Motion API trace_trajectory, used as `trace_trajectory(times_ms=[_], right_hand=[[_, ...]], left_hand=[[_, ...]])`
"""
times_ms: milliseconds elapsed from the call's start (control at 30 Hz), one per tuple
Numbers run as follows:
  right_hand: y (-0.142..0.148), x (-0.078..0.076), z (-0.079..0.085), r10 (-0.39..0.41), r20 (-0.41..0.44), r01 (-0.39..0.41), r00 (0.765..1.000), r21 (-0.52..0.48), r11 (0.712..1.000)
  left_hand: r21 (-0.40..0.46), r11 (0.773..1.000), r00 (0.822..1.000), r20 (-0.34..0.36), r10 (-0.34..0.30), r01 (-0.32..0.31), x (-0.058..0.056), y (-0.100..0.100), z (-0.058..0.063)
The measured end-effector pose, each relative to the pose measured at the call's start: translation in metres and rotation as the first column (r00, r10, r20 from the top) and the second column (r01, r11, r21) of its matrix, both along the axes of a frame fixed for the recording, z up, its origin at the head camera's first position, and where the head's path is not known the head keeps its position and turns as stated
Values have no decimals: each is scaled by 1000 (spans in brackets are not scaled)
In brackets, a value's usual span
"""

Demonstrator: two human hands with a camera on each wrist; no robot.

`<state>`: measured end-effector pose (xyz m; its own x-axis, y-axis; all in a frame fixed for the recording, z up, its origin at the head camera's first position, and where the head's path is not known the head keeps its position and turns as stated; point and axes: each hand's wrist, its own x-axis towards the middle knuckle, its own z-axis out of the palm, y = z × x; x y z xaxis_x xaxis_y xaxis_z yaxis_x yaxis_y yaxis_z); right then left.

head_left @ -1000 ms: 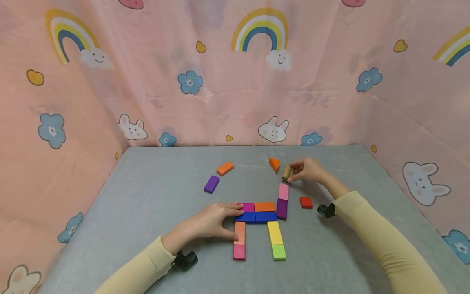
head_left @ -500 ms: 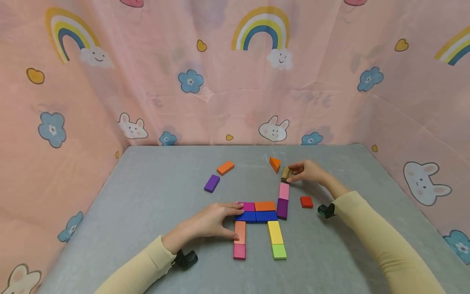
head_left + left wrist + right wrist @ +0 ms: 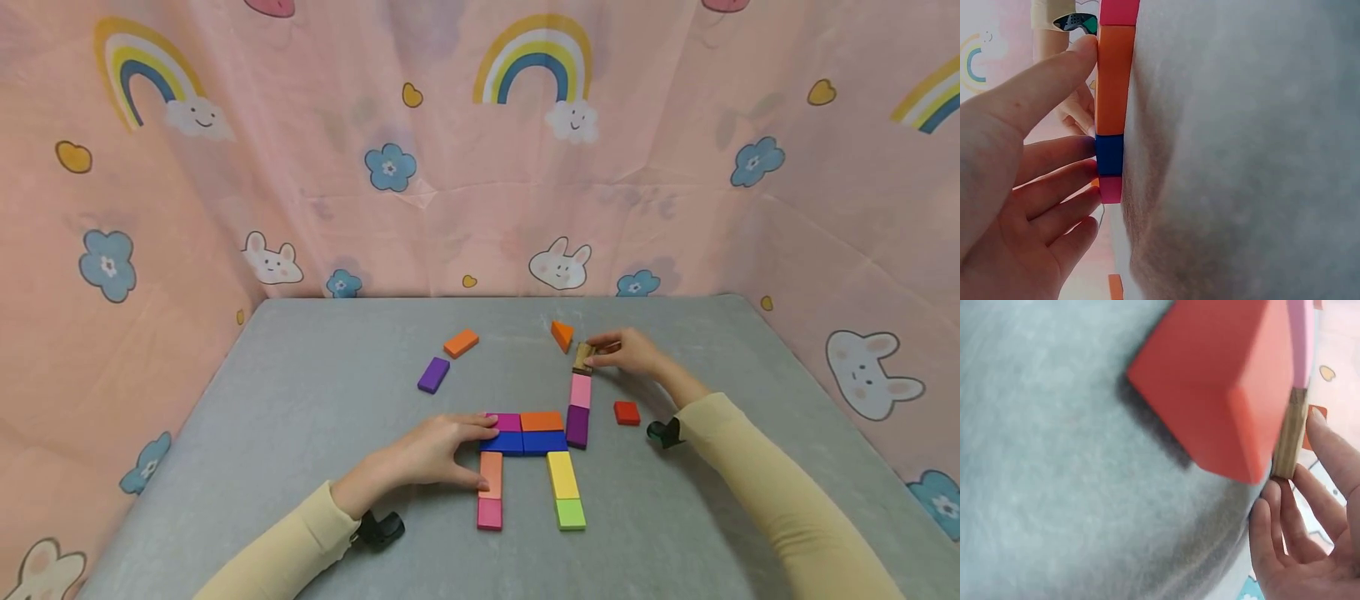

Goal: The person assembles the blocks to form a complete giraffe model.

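My right hand pinches a brown wood-grain block between thumb and fingers. The block lies flat, its near end meeting a pink block, with a dark purple block below that. My left hand rests on the left side of the layout with extended fingers. Its fingertips touch a magenta block and a blue block; the thumb touches a peach block. In the left wrist view those fingers lie against the blocks' edges. The right wrist view shows the wood-grain block at my fingertips.
An orange block, a second blue block, a yellow block, a lime block and a deep pink block join the layout. Loose: red block, orange triangle, purple block, orange block.
The wood-grain block has shifted slightly left and toward me, straightening until it lines up against the pink block's far end. My right hand moved with it; my left hand has stayed put.
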<state>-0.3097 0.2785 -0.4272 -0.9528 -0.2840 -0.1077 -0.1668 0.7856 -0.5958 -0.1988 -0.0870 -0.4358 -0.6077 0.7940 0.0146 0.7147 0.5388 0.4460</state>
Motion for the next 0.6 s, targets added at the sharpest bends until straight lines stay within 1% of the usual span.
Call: trace_trajectory(times_ms=[133, 333, 600], right_hand=[[-1, -1, -2, -9, -6, 9, 1000, -5, 1000], [-1, -1, -1, 3, 8, -3, 1000, -20, 1000], [0, -1, 1, 47, 42, -46, 998, -17, 999]], left_hand=[[-3, 1000, 1000, 4, 1, -1, 0, 0, 0], [2, 1000, 1000, -5, -1, 1, 0, 0, 0], [4, 1000, 1000, -10, -2, 2, 0, 0, 0]])
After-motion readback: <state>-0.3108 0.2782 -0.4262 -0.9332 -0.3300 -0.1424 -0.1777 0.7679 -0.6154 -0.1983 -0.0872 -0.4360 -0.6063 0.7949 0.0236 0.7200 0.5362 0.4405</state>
